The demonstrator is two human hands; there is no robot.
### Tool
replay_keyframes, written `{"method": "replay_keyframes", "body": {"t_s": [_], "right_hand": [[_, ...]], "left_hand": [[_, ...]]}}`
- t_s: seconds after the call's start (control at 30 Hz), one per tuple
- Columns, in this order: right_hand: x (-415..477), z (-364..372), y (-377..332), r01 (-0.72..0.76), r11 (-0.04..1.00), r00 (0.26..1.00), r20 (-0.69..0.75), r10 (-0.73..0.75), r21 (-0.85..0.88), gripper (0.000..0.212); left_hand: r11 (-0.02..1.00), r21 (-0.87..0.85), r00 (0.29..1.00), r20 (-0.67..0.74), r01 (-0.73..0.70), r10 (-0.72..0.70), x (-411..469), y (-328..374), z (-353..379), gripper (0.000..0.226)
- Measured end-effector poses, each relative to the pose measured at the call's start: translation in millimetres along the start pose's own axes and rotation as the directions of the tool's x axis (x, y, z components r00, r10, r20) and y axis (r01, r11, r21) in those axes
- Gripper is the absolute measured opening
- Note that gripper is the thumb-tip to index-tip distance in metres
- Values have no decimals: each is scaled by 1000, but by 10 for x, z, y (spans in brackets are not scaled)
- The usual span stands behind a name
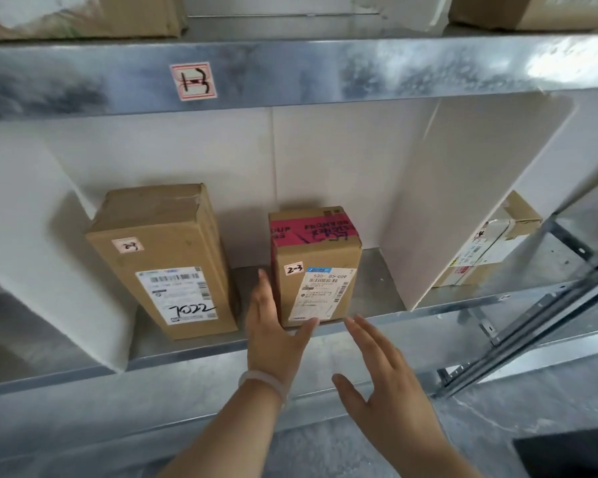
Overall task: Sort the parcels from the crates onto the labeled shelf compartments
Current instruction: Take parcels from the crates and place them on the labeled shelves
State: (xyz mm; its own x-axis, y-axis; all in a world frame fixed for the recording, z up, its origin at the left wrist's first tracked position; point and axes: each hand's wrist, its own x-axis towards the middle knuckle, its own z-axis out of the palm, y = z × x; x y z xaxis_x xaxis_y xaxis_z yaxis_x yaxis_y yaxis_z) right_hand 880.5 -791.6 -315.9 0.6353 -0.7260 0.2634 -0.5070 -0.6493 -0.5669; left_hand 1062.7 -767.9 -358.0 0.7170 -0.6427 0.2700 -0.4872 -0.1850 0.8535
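A cardboard parcel with red tape [316,267] and a small tag "2-3" stands in the middle shelf compartment [377,291]. A taller cardboard parcel marked "7022" [168,260] stands to its left in the same compartment. My left hand [273,326] is open, with its fingers along the red-taped parcel's left side and its thumb at the front bottom edge. My right hand [390,377] is open just in front of the shelf edge, below and right of that parcel, touching nothing. A handwritten label [193,81] sticks on the steel beam above the compartment.
White divider boards [463,201] wall the compartment on both sides. Another labelled parcel [487,246] sits in the compartment to the right. Cardboard boxes [83,15] rest on the shelf above. A dark metal rail [539,322] slants at the right, and a black object [570,453] lies at bottom right.
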Motion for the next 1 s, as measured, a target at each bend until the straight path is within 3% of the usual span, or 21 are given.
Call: {"method": "replay_keyframes", "body": {"t_s": [0.1, 0.23, 0.33, 0.43, 0.67, 0.83, 1.0], "right_hand": [[-55, 42, -175, 47, 998, 998, 50, -45, -41, 72], [-117, 222, -653, 165, 986, 971, 180, -158, -23, 73], [-172, 433, -1171, 342, 940, 892, 313, -327, 7, 77], [-292, 568, -1832, 470, 879, 815, 340, -469, 85, 76], [-924, 910, -3435, 717, 652, 568, 334, -752, 247, 81], [-2013, 1187, -4710, 773, 484, 399, 278, -874, 411, 80], [-3222, 1425, -5824, 807, 267, 171, 224, -959, 527, 79]], "left_hand": [[990, 109, 994, 77, -89, 81, -312, 6, -348, 92], [932, 321, 985, 27, -168, 168, -706, -40, -1179, 72], [870, 481, 986, -68, -104, 155, -972, -47, -2001, 64], [819, 574, 973, -189, -3, 136, -1306, -37, -2794, 64], [672, 722, 910, -374, 166, 177, -2384, 178, -4463, 69], [570, 733, 835, -533, 372, 139, -3648, 270, -5704, 70], [460, 629, 677, -732, 626, 79, -5169, 364, -6649, 66]]}}
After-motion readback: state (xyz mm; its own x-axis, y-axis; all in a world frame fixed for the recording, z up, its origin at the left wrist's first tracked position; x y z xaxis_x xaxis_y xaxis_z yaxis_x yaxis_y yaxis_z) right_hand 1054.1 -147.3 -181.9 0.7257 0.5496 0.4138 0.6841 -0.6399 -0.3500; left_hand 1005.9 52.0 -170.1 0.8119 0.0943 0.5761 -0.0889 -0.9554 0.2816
